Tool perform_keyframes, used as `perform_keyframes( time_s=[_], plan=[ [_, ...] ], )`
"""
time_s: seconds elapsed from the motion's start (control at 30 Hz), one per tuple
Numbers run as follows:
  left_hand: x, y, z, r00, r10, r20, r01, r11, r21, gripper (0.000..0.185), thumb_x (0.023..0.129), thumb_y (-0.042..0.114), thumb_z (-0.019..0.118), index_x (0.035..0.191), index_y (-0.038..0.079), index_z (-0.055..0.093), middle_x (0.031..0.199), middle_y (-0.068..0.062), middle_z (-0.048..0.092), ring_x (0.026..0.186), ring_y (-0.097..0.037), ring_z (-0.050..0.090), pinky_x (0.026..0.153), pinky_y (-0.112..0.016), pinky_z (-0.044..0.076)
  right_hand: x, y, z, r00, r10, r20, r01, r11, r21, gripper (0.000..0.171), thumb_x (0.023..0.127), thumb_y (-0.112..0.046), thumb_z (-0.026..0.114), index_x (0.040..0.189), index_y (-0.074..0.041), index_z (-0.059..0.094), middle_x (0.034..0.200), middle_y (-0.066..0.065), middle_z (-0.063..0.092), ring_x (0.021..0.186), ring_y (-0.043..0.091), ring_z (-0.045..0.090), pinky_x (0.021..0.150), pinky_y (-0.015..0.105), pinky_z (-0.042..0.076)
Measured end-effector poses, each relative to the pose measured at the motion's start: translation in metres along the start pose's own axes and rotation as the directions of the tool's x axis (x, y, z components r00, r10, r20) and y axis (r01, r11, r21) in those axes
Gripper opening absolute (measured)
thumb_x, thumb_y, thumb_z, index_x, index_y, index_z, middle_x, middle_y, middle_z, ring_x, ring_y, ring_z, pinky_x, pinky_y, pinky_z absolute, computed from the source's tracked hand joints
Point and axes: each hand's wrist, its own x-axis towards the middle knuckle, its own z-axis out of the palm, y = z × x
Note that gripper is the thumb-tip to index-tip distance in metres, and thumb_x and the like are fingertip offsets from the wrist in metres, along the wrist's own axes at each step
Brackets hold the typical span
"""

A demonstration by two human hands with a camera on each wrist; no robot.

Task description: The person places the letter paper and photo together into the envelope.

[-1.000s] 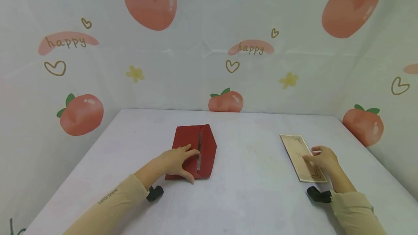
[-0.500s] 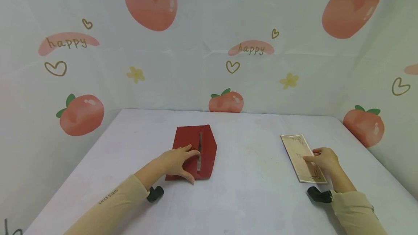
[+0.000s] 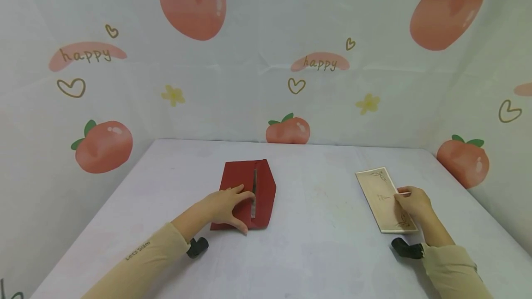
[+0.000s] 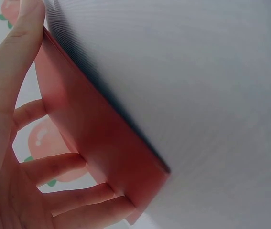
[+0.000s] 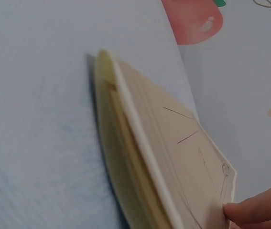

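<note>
Plainly, the two hands are at separate work on the white table (image 3: 316, 253). The left hand (image 3: 226, 204) rests spread on the red envelope (image 3: 236, 173) — fingers and thumb wide apart, fingertips against the paper. The envelope lies left of centre, its pointed flap (image 3: 266, 193) folded out to the right, with a narrow greyish strip (image 3: 253, 193) showing along the opening. Well apart from it, at the table's right side, the right hand (image 3: 415, 203) pinches the cream card (image 3: 376, 195) by its right edge, the grip narrow. That card bears dark scrollwork in two corners, and the right wrist view shows its layers parted along one side — a yellowish one underneath.
</note>
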Motion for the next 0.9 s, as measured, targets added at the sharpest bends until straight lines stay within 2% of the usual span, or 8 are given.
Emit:
perform_keyframes(
  time_s=[0.17, 0.27, 0.43, 0.67, 0.9],
  plan=[
    [0.001, 0.000, 0.001, 1.000, -0.001, -0.004, 0.001, 1.000, -0.001, 0.081, 0.065, 0.058, 0.076, 0.133, 0.029, 0.044, 0.148, -0.017, 0.035, 0.130, -0.043, 0.041, 0.097, -0.058, 0.043, -0.001, -0.002, -0.001, 1.000, 0.020, -0.011, -0.020, 0.999, 0.040, 0.041, 0.092, -0.011, 0.043, 0.120, 0.019, 0.045, 0.115, 0.041, 0.049, 0.098, 0.045, 0.053, 0.078, 0.045, 0.048],
    [0.000, 0.000, 0.000, 1.000, -0.002, -0.005, 0.002, 1.000, -0.002, 0.081, 0.065, 0.058, 0.076, 0.133, 0.029, 0.044, 0.148, -0.017, 0.035, 0.130, -0.042, 0.041, 0.096, -0.058, 0.043, -0.001, -0.003, -0.001, 1.000, 0.017, -0.026, -0.016, 0.998, 0.056, 0.041, 0.092, -0.011, 0.043, 0.120, 0.018, 0.046, 0.114, 0.040, 0.050, 0.095, 0.042, 0.055, 0.072, 0.035, 0.049],
    [-0.002, 0.000, -0.001, 1.000, 0.007, 0.000, -0.007, 1.000, 0.001, 0.082, 0.065, 0.058, 0.076, 0.134, 0.027, 0.044, 0.148, -0.017, 0.034, 0.130, -0.043, 0.041, 0.096, -0.058, 0.043, -0.001, -0.004, 0.000, 0.998, -0.004, -0.063, 0.009, 0.997, 0.078, 0.039, 0.091, -0.010, 0.046, 0.118, 0.018, 0.049, 0.106, 0.037, 0.055, 0.083, 0.030, 0.058, 0.058, 0.018, 0.041],
    [-0.001, -0.001, 0.000, 1.000, 0.020, -0.004, -0.020, 1.000, 0.008, 0.082, 0.065, 0.059, 0.075, 0.134, 0.027, 0.043, 0.148, -0.018, 0.034, 0.129, -0.044, 0.042, 0.096, -0.058, 0.043, 0.000, -0.011, 0.004, 0.995, -0.028, -0.100, 0.040, 0.993, 0.113, 0.038, 0.091, -0.009, 0.048, 0.117, 0.018, 0.050, 0.104, 0.036, 0.057, 0.069, 0.007, 0.052, 0.054, 0.014, 0.042],
    [-0.001, 0.000, 0.000, 1.000, 0.028, -0.005, -0.028, 1.000, 0.009, 0.082, 0.065, 0.060, 0.075, 0.133, 0.027, 0.043, 0.148, -0.019, 0.034, 0.129, -0.045, 0.042, 0.096, -0.058, 0.043, -0.005, -0.023, 0.006, 0.992, -0.052, -0.117, 0.068, 0.988, 0.135, 0.037, 0.090, -0.008, 0.048, 0.116, 0.019, 0.051, 0.106, 0.037, 0.057, 0.066, 0.003, 0.050, 0.052, 0.013, 0.040]
  ],
)
